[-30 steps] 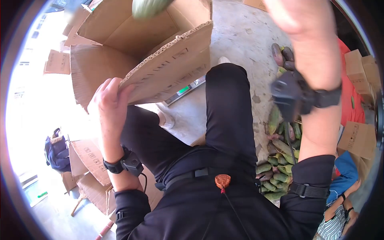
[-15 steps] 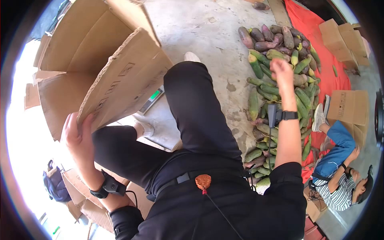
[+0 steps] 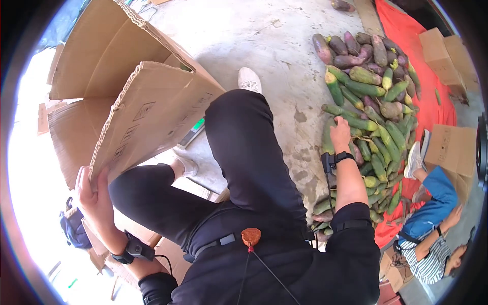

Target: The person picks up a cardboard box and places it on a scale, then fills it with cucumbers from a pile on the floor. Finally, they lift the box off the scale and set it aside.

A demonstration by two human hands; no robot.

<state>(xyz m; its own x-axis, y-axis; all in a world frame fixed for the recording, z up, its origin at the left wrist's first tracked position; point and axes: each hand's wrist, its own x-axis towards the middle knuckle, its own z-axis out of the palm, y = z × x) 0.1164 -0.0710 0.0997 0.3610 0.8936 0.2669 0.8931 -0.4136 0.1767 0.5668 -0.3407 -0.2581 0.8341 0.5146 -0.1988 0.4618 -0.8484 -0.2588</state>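
Observation:
My left hand (image 3: pixel 94 195) is closed on the lower edge of an open cardboard box (image 3: pixel 152 112), with the thumb on the printed outer side. The box is tilted, its flaps raised and its opening turned to the left. At the near edge of a pile of green and purple radishes, my right hand (image 3: pixel 340 136) has its fingers curled at a long green radish (image 3: pixel 328 133), which lies partly hidden behind the hand. More green radishes (image 3: pixel 389 145) lie just right of that hand, and purple radishes (image 3: pixel 351 51) lie at the pile's far end.
A scale (image 3: pixel 192 133) with a green display stands partly behind the box. Under the pile's right side spreads a red sheet (image 3: pixel 401 30). A co-worker (image 3: pixel 429 244) sits at the right near cardboard boxes (image 3: pixel 450 150). Cardboard (image 3: pixel 140 229) lies by my left leg.
My right hand has moved down and nearer, from above the pile's middle to the green radish at its edge. The box has tilted slightly, with my left hand still holding its edge.

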